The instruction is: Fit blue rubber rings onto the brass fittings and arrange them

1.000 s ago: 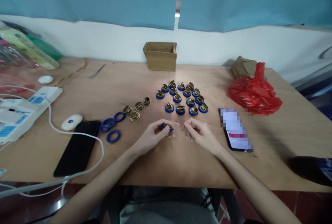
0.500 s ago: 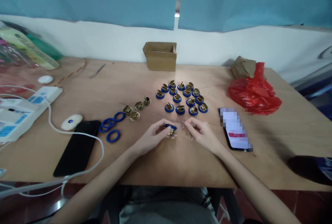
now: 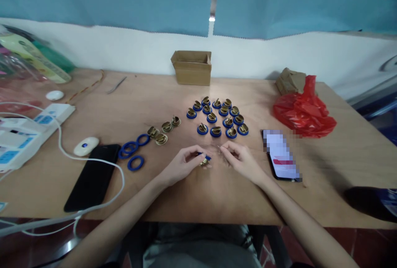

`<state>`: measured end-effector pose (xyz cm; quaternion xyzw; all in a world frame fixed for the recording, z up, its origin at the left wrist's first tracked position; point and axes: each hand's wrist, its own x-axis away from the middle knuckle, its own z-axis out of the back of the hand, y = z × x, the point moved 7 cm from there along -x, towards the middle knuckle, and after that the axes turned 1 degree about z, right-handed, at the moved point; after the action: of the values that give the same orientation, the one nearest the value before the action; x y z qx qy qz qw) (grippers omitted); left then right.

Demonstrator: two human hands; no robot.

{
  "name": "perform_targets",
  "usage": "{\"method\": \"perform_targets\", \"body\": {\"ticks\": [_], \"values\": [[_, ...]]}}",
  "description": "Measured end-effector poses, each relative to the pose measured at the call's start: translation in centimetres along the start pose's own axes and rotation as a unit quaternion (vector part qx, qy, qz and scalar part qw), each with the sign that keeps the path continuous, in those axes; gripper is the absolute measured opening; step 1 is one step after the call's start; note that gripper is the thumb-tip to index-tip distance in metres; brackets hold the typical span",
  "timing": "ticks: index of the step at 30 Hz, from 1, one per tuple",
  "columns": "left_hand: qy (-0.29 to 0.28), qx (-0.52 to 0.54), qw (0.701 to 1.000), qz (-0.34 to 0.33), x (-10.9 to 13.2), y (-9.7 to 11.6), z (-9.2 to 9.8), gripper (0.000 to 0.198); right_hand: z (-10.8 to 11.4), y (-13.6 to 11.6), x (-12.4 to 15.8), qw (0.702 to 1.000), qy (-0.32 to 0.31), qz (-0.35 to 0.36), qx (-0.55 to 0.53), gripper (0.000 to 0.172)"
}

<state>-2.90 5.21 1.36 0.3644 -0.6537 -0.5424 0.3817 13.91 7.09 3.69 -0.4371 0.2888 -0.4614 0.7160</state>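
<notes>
My left hand (image 3: pixel 185 163) is closed on a small brass fitting with a blue ring (image 3: pixel 204 159), held tilted just above the table. To its right, my right hand (image 3: pixel 237 158) pinches thumb and forefinger together on something thin and tiny that I cannot make out. Beyond the hands stand several brass fittings in blue rings (image 3: pixel 216 131), each with a raised flap-like part on top. Left of these sit several brass fittings without blue rings (image 3: pixel 161 138). Loose blue rings (image 3: pixel 135 163) lie farther left, some overlapping.
A black phone (image 3: pixel 93 177) with a white cable across it and a power strip (image 3: pixel 37 135) are at left. On the right lie a lit phone (image 3: pixel 281 154) and a red plastic bag (image 3: pixel 305 113). An open cardboard box (image 3: pixel 194 73) stands by the wall.
The blue-ringed fitting in my left hand has tilted a little. My right hand stays nearly in place, still pinching. Everything on the table lies as before.
</notes>
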Motion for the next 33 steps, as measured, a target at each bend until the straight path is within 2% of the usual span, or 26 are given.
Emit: {"method": "perform_targets", "body": {"ticks": [6, 9, 16, 22, 26, 29, 31, 33], "values": [[-0.015, -0.06, 0.998, -0.03, 0.1, 1.4, -0.5, 0.023, -0.2, -0.4, 0.1, 1.0, -0.009, -0.006, -0.021, 0.043], [-0.022, -0.06, 0.997, -0.037, 0.1, 1.5, -0.5, 0.02, -0.4, -0.4, 0.1, 0.998, -0.02, -0.019, -0.051, 0.043], [-0.04, 0.057, 0.998, -0.008, 0.1, -0.4, -0.3, 0.054, 0.0, -0.3, -0.1, 0.988, -0.016, -0.058, -0.145, 0.04], [-0.025, 0.072, 0.997, -0.009, -0.1, -0.6, -0.2, 0.056, -1.2, -0.3, 0.0, 0.976, -0.061, -0.06, -0.198, 0.044], [-0.005, 0.021, 0.999, -0.033, -0.1, -0.2, -0.3, 0.046, -2.4, -0.2, 0.1, 0.968, -0.099, -0.072, -0.221, 0.047], [0.021, -0.062, 0.995, -0.074, 0.0, 0.4, -0.2, 0.029, -2.2, -0.1, -0.1, 0.968, -0.083, -0.076, -0.223, 0.046], [0.054, -0.133, 0.985, -0.096, 0.1, 0.7, 0.0, 0.032, -1.6, 0.1, -0.2, 0.971, -0.057, -0.079, -0.216, 0.047], [0.095, -0.201, 0.971, -0.094, 0.3, 0.7, 0.5, 0.045, -0.9, 0.3, -0.3, 0.973, -0.03, -0.086, -0.211, 0.047]]}}
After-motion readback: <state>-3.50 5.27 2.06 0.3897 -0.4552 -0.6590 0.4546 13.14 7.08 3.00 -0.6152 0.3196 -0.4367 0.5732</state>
